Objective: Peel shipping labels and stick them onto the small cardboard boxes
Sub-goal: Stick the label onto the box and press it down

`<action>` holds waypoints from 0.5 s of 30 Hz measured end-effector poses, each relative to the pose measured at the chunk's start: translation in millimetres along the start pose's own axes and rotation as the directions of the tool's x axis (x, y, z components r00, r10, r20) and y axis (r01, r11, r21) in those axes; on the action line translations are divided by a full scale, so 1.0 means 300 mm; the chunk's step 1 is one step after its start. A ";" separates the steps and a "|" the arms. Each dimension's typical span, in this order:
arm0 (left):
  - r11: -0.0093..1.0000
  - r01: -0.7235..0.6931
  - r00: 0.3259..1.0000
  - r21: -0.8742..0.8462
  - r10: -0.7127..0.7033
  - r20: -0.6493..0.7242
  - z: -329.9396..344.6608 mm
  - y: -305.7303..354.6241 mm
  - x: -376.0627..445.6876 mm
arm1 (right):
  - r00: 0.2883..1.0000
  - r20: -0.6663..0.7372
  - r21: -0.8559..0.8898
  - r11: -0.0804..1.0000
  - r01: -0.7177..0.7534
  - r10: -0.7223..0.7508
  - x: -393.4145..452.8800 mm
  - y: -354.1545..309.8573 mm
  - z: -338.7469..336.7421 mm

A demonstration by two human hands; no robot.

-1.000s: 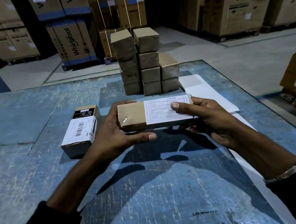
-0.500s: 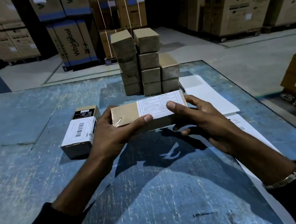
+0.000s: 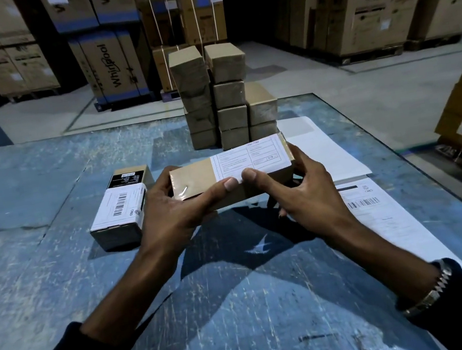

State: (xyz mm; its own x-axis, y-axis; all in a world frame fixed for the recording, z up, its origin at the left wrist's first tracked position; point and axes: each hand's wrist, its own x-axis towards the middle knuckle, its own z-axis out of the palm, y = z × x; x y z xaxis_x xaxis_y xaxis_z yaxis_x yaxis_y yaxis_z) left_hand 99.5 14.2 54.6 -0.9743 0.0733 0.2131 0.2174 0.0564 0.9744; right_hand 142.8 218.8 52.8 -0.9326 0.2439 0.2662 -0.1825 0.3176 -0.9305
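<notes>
Presently both hands hold one small cardboard box raised above the bench, near the centre of the view. The left hand has its grip closed round the box's left end, thumb lying across the near edge. The right hand grips the right end, its thumb pressing the near edge of the shipping label, which covers the right part of the top face. The two thumb tips sit almost touching. Judged step: smoothing the label down; next, the finished box needs setting aside and a fresh one taking.

At 9 o'clock of the held box lies an already labelled box. At 12 o'clock stands the stack of plain boxes. At 3 to 4 o'clock lie label sheets.
</notes>
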 end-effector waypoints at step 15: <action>0.992 0.085 0.996 -0.090 -0.086 -0.006 -0.034 0.017 0.013 | 0.995 0.101 0.102 0.995 0.010 -0.020 0.003 0.020 0.002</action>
State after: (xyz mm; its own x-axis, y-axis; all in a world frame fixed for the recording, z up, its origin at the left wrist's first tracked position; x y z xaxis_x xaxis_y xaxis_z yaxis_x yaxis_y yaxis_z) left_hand 96.1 4.6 61.2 -0.9897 0.0621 0.1288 0.1273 -0.0277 0.9915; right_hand 140.8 220.2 47.2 -0.9554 0.1432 0.2583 -0.2227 0.2251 -0.9485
